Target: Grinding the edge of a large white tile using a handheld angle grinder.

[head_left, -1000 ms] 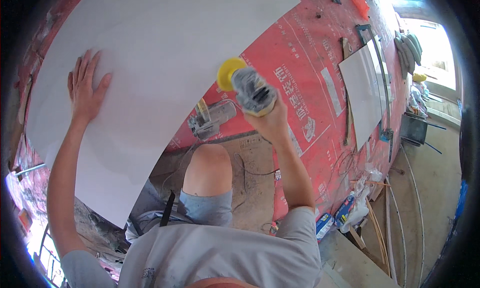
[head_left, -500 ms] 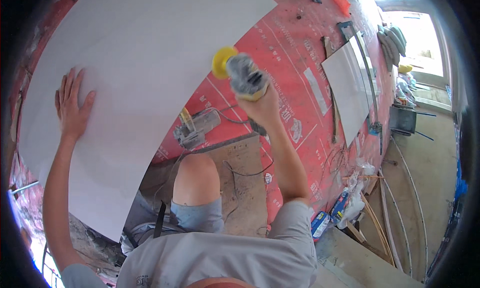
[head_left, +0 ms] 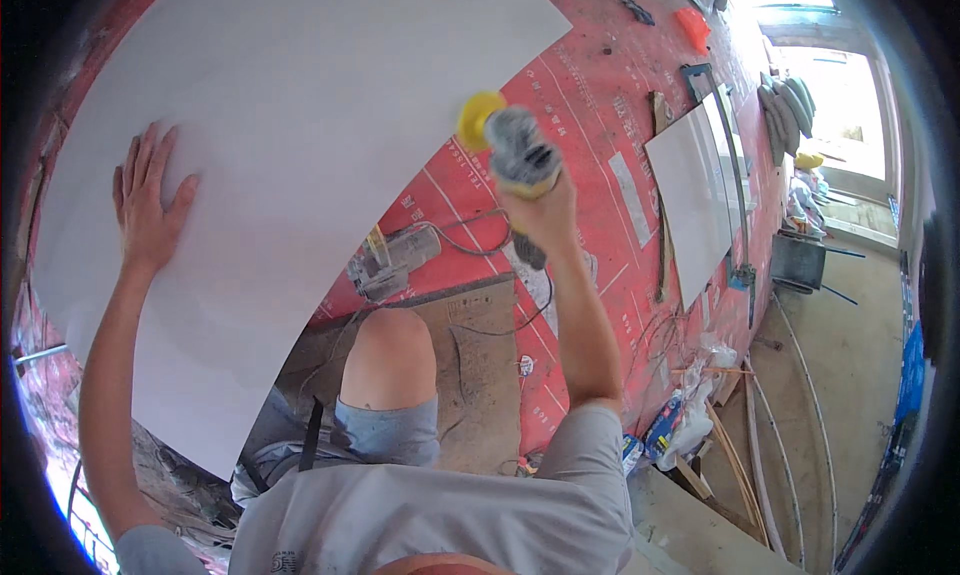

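Observation:
A large white board (head_left: 290, 105) covers the upper left, lying over red printed sheeting (head_left: 570, 105). My left hand (head_left: 150, 195) rests flat on the board with fingers apart. My right hand (head_left: 540, 210) grips a dusty grey-and-yellow power tool (head_left: 520, 145), an angle grinder or similar, whose yellow disc (head_left: 480, 120) is held at the board's right edge; I cannot tell if it touches. Below the tool a second dusty grey-and-yellow machine (head_left: 390, 260) lies on the red sheeting with a cable beside it. My bare knee (head_left: 388, 365) is on a brown board (head_left: 470, 375).
At right lie a smaller white panel (head_left: 690, 195), a long metal cutter (head_left: 733, 175) and wooden strips (head_left: 660, 275). Beyond are stacked grey pads (head_left: 785, 115), a dark metal box (head_left: 798, 265), a bright doorway (head_left: 830, 105), plastic bags (head_left: 675, 420) and long thin rods (head_left: 820, 405).
The view has shifted slightly. The tool in my right hand moved up and left a second ago to half a second ago, then slightly rightward along the board's edge. My left hand stays on the board.

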Demonstrator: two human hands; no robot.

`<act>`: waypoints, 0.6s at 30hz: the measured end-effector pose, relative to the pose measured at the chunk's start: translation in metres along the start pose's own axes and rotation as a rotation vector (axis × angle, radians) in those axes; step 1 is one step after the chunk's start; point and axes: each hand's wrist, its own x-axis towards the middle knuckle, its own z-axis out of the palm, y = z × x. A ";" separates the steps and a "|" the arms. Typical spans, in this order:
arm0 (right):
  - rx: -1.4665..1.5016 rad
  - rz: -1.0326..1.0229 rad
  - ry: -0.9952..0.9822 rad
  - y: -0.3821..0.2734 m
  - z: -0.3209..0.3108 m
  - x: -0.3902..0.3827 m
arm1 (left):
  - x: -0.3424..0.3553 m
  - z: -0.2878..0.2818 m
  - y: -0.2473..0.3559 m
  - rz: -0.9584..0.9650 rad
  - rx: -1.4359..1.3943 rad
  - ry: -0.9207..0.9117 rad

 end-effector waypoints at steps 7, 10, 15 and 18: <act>-0.173 -0.021 -0.004 0.032 -0.038 0.044 | 0.001 -0.002 0.001 -0.009 0.020 -0.018; -0.057 0.177 0.060 0.033 -0.039 0.043 | 0.000 -0.003 0.001 0.002 0.019 -0.022; 0.005 0.097 -0.058 0.029 -0.037 0.048 | 0.001 -0.002 0.000 -0.001 0.019 -0.010; 0.065 0.216 0.057 0.033 -0.040 0.053 | 0.001 -0.002 0.001 -0.012 0.022 -0.036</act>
